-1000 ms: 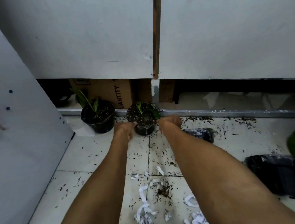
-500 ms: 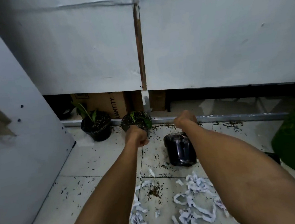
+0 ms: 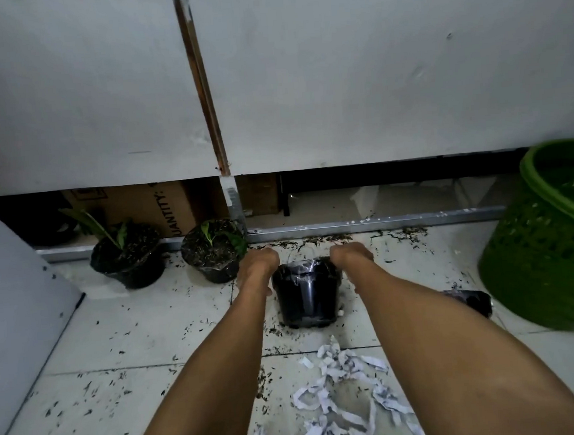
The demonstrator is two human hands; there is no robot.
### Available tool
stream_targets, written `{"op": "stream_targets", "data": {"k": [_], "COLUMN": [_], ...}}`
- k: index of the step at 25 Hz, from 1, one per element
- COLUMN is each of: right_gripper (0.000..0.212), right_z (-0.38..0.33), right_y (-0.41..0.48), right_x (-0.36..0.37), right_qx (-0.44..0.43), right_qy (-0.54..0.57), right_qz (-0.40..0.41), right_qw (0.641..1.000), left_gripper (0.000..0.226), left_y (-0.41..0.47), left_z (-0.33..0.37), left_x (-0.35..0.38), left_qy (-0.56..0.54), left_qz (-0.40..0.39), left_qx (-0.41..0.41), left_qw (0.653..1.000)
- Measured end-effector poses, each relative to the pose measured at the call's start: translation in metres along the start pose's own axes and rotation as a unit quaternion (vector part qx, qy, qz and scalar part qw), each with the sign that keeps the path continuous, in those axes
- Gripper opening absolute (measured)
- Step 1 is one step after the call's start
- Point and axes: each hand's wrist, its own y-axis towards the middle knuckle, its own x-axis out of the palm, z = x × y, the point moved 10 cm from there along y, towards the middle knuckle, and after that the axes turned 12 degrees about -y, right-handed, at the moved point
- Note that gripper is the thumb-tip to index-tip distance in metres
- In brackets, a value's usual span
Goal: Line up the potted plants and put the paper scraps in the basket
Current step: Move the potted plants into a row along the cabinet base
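- Sitting off on the right edge is the green basket point(image 3: 552, 248), a big plastic lattice one with a thick rim, tilted a bit and partly cut off by the frame.
- Both arms reach out to a black pot point(image 3: 307, 293) on the tiled floor point(image 3: 133, 335); it's shiny, tapered, with clear plastic wrap over the top. Left hand point(image 3: 257, 266) and right hand point(image 3: 350, 257) are each curled around the rim on opposite sides, gripping it.
- Two potted plants, far-left plant point(image 3: 127, 255) and second plant point(image 3: 214, 250), stand side by side by the metal rail, dark soil, small green leaves.
- White paper scraps point(image 3: 341, 398) lie in a curly pile near the pot, between the forearms.
- Soil crumbs everywhere.
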Motion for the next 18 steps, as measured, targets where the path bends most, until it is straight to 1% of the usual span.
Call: {"op": "stream_targets", "data": {"k": [3, 4, 7, 9, 10, 12, 13, 15, 16, 18], "right_gripper": [0.038, 0.038, 0.032, 0.04, 0.042, 0.032, 0.027, 0.015, 0.013, 0.019], "right_z": [0.022, 0.024, 0.02, 0.013, 0.01, 0.003, 0.003, 0.006, 0.007, 0.011], "right_y": [0.011, 0.012, 0.018, 0.022, 0.023, 0.019, 0.016, 0.019, 0.019, 0.023], "right_x": [0.034, 0.039, 0.042, 0.037, 0.032, 0.017, 0.012, 0.009, 0.01, 0.02], "right_qx": [0.052, 0.061, 0.063, 0.064, 0.059, 0.043, 0.041, 0.046, 0.05, 0.058], "right_qy": [0.078, 0.104, 0.153, 0.201, 0.225, 0.261, 0.274, 0.294, 0.298, 0.302], "right_qz": [-0.127, -0.149, -0.172, -0.145, -0.119, -0.06, -0.038, -0.009, 0.0, -0.011], "right_qw": [0.988, 0.982, 0.971, 0.967, 0.965, 0.963, 0.96, 0.955, 0.953, 0.951], "left_gripper": [0.041, 0.041, 0.026, 0.016, 0.016, 0.017, 0.014, 0.01, 0.016, 0.027], "left_y": [0.009, 0.013, 0.017, 0.017, 0.018, 0.019, 0.019, 0.02, 0.021, 0.022], "left_z": [-0.007, -0.011, -0.018, -0.014, -0.012, -0.01, -0.008, -0.006, -0.007, -0.011], "left_x": [0.018, 0.02, 0.018, 0.012, 0.01, 0.012, 0.014, 0.022, 0.026, 0.031], "left_qy": [0.012, -0.004, -0.117, -0.178, -0.201, -0.236, -0.25, -0.281, -0.29, -0.299], "left_qz": [-0.013, -0.016, 0.002, 0.036, 0.052, 0.054, 0.047, 0.017, 0.006, -0.002], "left_qx": [-0.02, -0.026, -0.037, -0.014, 0.001, 0.014, 0.021, 0.027, 0.028, 0.025], "left_qw": [1.0, 1.0, 0.992, 0.983, 0.978, 0.97, 0.967, 0.959, 0.957, 0.954]}}
